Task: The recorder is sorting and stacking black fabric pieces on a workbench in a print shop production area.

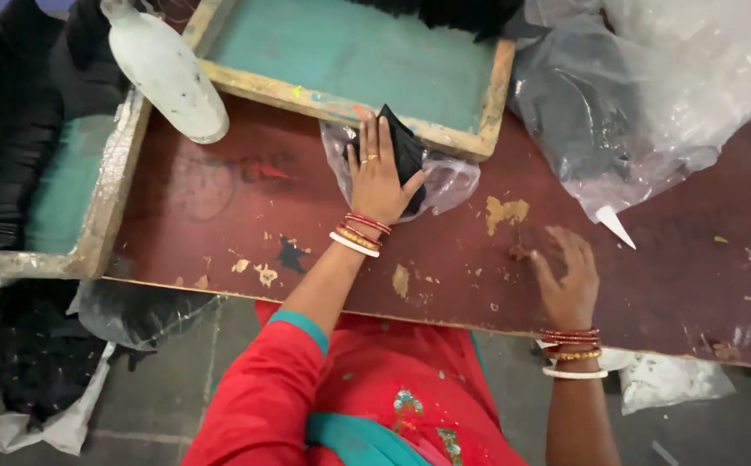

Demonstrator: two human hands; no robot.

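My left hand (377, 177) lies flat, fingers spread, on a small clear plastic bag (449, 181) with a folded black cloth (406, 147) inside it, pressed against the dark red table (246, 216). My right hand (567, 278) rests on the bare tabletop to the right, fingers apart and blurred, holding nothing. Both wrists wear red, gold and white bangles. The packed bag lies just below the wooden edge of a teal-surfaced frame (479, 112).
A white plastic bottle (167, 69) lies at the upper left. A large clear plastic bag (652, 95) with dark cloth sits at the upper right. A second teal frame (91, 224) stands at the left. Black cloth piles (9, 129) and bags lie on the floor.
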